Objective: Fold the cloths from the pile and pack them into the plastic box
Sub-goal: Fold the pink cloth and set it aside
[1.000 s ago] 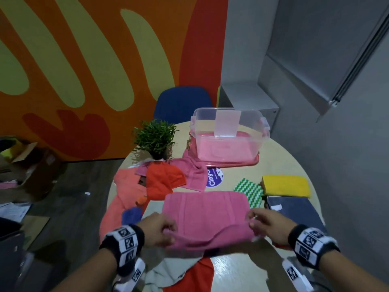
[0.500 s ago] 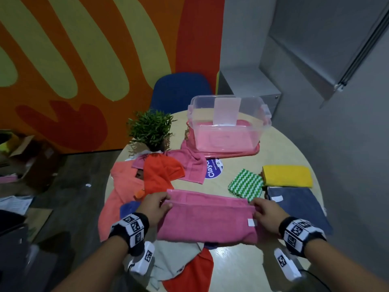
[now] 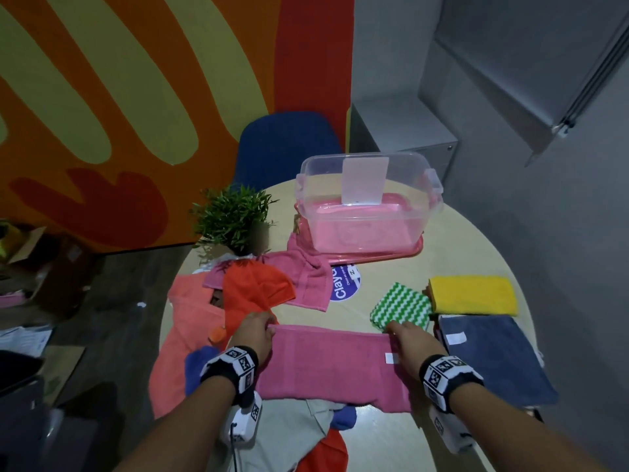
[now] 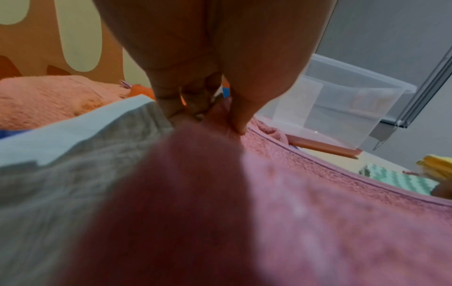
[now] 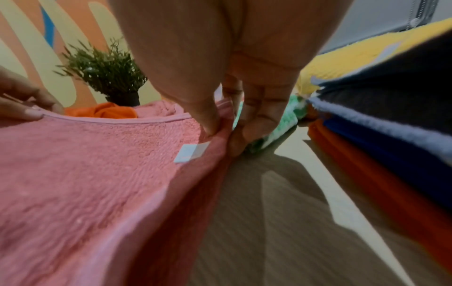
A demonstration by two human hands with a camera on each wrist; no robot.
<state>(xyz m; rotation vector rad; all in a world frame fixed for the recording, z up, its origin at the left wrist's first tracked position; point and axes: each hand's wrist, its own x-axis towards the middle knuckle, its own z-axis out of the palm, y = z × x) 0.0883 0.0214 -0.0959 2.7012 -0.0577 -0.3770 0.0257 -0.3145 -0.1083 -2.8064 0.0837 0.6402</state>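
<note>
The left hand (image 3: pixel 254 330) and right hand (image 3: pixel 409 338) are each pinching a far corner of the pink cloth (image 3: pixel 332 364), which is lying at the near table edge, well short of the plastic box (image 3: pixel 369 202). Both corners should be kept level and taut so the edges are meeting squarely before creasing.

Fingers (image 4: pixel 238 118) pinching pink cloth (image 4: pixel 318 203)

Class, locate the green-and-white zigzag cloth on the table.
In the head view, the zigzag cloth lies right of centre, beside the yellow cloth, just beyond the right hand that pinches the pink towel.
</note>
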